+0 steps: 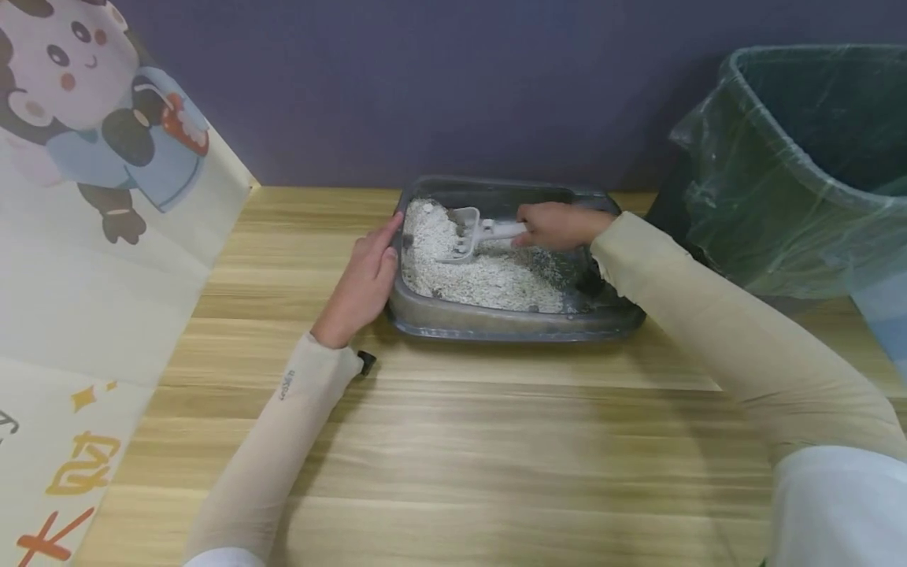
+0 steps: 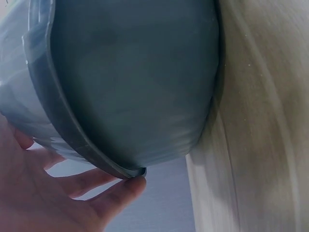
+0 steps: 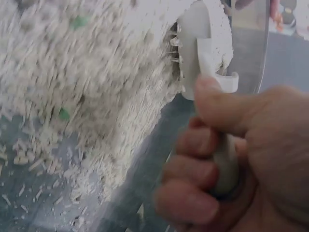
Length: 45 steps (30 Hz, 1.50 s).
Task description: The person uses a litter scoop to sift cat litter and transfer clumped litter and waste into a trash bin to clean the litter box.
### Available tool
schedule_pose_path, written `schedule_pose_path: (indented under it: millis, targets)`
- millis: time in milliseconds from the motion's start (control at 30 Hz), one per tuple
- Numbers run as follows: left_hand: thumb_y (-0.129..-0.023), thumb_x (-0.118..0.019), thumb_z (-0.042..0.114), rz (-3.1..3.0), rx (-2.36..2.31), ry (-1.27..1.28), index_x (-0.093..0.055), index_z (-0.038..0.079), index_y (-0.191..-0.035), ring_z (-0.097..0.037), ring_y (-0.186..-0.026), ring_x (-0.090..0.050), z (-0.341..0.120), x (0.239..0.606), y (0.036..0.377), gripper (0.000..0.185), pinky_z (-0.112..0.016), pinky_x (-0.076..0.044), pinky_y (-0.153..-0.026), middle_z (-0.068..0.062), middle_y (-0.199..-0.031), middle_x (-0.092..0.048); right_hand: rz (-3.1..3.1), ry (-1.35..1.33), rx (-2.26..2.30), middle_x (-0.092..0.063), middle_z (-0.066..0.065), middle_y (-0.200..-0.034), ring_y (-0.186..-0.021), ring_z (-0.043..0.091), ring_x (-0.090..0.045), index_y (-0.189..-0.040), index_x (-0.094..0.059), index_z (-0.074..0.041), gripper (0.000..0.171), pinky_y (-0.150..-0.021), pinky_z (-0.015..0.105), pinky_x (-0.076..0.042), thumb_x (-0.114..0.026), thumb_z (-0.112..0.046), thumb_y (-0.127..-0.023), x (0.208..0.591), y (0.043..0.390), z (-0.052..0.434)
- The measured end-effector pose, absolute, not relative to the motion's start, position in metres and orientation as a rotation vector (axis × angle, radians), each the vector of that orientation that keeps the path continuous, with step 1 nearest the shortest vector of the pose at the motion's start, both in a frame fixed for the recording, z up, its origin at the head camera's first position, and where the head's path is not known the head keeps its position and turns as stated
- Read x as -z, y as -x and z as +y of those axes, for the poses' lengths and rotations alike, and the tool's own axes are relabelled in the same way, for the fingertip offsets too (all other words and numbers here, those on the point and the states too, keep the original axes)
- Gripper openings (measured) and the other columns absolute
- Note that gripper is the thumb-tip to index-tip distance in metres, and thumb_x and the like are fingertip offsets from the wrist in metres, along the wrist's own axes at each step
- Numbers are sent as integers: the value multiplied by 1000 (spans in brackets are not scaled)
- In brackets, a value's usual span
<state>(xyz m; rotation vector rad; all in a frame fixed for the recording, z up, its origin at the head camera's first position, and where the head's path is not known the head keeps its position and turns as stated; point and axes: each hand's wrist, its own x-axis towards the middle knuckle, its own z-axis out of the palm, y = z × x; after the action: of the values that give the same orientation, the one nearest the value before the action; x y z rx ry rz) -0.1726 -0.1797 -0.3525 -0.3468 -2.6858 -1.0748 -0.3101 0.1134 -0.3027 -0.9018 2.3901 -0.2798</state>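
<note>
A grey litter box [image 1: 496, 324] stands on the wooden surface, with pale pellet litter [image 1: 489, 287] heaped toward its left side. My right hand [image 1: 560, 226] grips the handle of a light grey litter scoop [image 1: 468, 236], whose head lies in the litter at the left. In the right wrist view, the fingers curl round the handle and litter lies on and beside the scoop head [image 3: 195, 48]. My left hand [image 1: 364, 279] is at the box's left side. Its fairly straight fingers [image 2: 118, 195] touch the rim from outside in the left wrist view.
A bin [image 1: 786, 157] lined with a clear plastic bag stands at the right, close to the box. Behind the box rises a dark blue-purple wall [image 1: 453, 94]. A white panel with cartoon pictures [image 1: 85, 260] borders the wooden surface [image 1: 496, 457] on the left.
</note>
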Motion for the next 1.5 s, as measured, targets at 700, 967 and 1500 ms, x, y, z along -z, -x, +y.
schedule_pose_path:
  millis: [700,967,1500]
  targets:
    - [-103,-25,25,-2674,1107,362,-22,18,-152,-30,-138,-21,-173,354,170,50,-44,-17,-112,-13,-152,-27,2603,948,489,-50,9,-74,-54,18,-40,-115,-45,-4,35,-53,35,-37,-43,-35,-101,286,259,168]
    - [-102,-25,26,-2660,1143,327,-23,19,-151,-29,-138,-20,-176,354,169,50,-45,-16,-112,-12,-152,-26,2876,946,833,-47,5,-67,-46,18,-38,-111,-52,-7,31,-44,33,-34,-50,-34,-97,301,212,189]
    - [-102,-27,20,-2640,1135,354,-25,16,-151,-33,-136,-23,-177,355,169,49,-48,-18,-111,-14,-151,-27,3061,903,1148,-56,5,-76,-53,17,-42,-116,-54,-3,32,-49,33,-36,-56,-26,-96,335,197,187]
